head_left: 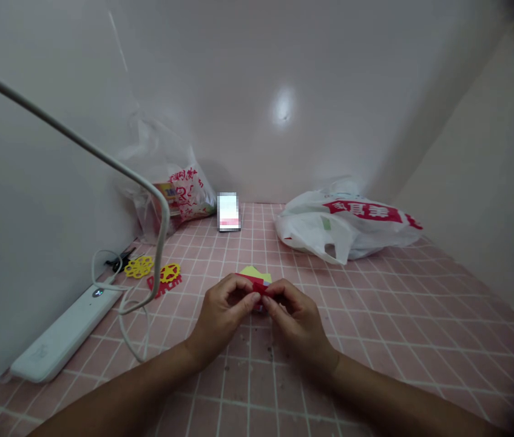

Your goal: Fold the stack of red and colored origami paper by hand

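Note:
Both hands meet at the middle of the table over a small piece of red paper [260, 287]. My left hand [226, 306] pinches its left side between thumb and forefinger. On the right side, my right hand [294, 309] does the same, thumb and fingertips pressed together. Some of the red paper is covered by the fingers. Just behind it lies yellow paper [257, 273], flat on the table. To the left are yellow cut-outs with holes, one flower-like [139, 267] and one round [170, 273], the latter on a red cut-out [159, 287].
A white desk lamp or similar long white device [68, 331] lies at the left, with a pale cable [122, 328] beside it. A thick white bent rod [79, 138] crosses the upper left. Plastic bags [190, 194] [357, 221] and a lit phone [228, 211] stand along the back wall.

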`<state>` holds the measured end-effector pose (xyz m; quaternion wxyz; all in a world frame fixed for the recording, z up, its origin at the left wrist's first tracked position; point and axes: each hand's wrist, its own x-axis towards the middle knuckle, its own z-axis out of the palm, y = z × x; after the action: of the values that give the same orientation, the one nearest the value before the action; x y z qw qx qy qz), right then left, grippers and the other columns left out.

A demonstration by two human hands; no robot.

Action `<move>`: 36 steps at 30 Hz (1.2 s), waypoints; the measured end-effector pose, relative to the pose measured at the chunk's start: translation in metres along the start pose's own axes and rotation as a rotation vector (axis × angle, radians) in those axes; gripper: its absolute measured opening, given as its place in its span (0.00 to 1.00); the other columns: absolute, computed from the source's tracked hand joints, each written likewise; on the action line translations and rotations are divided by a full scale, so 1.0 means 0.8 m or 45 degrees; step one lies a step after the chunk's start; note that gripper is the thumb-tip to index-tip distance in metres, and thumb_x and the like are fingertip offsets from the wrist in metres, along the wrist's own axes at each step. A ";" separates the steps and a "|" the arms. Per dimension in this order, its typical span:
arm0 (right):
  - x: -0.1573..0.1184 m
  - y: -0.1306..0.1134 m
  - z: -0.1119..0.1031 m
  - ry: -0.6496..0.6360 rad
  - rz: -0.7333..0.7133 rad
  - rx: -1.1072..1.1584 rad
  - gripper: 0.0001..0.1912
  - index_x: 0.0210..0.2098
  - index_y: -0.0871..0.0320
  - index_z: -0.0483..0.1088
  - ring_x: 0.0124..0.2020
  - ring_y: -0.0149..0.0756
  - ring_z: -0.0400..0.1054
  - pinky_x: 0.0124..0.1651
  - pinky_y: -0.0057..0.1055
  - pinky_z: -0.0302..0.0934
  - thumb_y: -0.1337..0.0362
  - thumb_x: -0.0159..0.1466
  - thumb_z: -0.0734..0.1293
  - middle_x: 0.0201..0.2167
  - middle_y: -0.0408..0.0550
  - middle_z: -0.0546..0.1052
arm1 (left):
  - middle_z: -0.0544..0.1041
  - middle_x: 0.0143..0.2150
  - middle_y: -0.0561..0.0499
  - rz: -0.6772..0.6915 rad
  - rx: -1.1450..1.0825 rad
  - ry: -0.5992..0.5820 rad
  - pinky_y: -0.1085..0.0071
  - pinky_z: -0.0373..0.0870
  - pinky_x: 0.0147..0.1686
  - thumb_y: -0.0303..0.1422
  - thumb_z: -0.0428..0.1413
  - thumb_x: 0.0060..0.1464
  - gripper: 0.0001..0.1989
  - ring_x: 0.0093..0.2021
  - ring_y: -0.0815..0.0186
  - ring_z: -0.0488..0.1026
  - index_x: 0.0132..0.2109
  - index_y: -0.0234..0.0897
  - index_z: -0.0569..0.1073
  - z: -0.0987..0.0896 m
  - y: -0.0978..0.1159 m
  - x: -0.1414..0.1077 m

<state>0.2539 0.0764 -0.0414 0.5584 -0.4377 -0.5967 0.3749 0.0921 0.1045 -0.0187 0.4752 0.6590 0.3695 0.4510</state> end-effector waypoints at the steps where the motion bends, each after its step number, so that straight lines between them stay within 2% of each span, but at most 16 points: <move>1: 0.000 -0.001 0.000 -0.010 -0.013 -0.015 0.05 0.33 0.56 0.69 0.31 0.34 0.66 0.36 0.31 0.61 0.63 0.65 0.66 0.30 0.44 0.70 | 0.74 0.36 0.49 0.016 0.032 0.011 0.69 0.70 0.40 0.31 0.58 0.57 0.04 0.38 0.65 0.72 0.36 0.35 0.73 0.000 -0.001 0.001; 8: 0.003 -0.002 -0.002 -0.036 0.003 -0.049 0.07 0.32 0.57 0.69 0.32 0.35 0.65 0.37 0.32 0.61 0.63 0.66 0.64 0.30 0.45 0.70 | 0.74 0.34 0.51 0.059 0.127 0.011 0.72 0.68 0.37 0.31 0.56 0.58 0.04 0.35 0.67 0.71 0.35 0.36 0.73 0.000 -0.004 0.000; 14: 0.004 -0.004 -0.003 -0.048 -0.009 -0.054 0.06 0.32 0.57 0.69 0.32 0.35 0.66 0.37 0.32 0.61 0.64 0.65 0.64 0.30 0.45 0.71 | 0.75 0.33 0.52 -0.110 -0.071 0.032 0.72 0.70 0.36 0.31 0.59 0.54 0.04 0.34 0.67 0.73 0.35 0.35 0.73 0.003 -0.006 0.000; 17: 0.003 -0.007 -0.003 -0.062 -0.027 -0.052 0.04 0.34 0.57 0.70 0.34 0.36 0.67 0.38 0.33 0.62 0.64 0.65 0.65 0.32 0.45 0.72 | 0.75 0.32 0.52 -0.132 -0.111 0.035 0.72 0.71 0.36 0.31 0.59 0.54 0.04 0.33 0.68 0.73 0.34 0.35 0.73 0.004 -0.007 0.000; 30: 0.003 -0.008 -0.002 -0.032 -0.089 -0.231 0.05 0.31 0.57 0.69 0.32 0.35 0.67 0.37 0.32 0.62 0.67 0.65 0.64 0.30 0.45 0.71 | 0.75 0.30 0.52 -0.114 0.052 0.091 0.71 0.71 0.34 0.31 0.59 0.53 0.04 0.31 0.67 0.73 0.33 0.35 0.73 0.005 -0.002 -0.002; 36: 0.001 -0.011 0.001 -0.021 -0.197 -0.320 0.06 0.30 0.56 0.67 0.32 0.35 0.66 0.36 0.32 0.60 0.69 0.65 0.63 0.29 0.45 0.71 | 0.75 0.29 0.52 -0.125 0.137 0.099 0.72 0.70 0.33 0.30 0.58 0.52 0.03 0.31 0.67 0.73 0.32 0.35 0.73 0.006 0.001 -0.002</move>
<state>0.2525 0.0744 -0.0327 0.5216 -0.4538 -0.6754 0.2566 0.0963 0.1010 -0.0191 0.4459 0.6465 0.4432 0.4321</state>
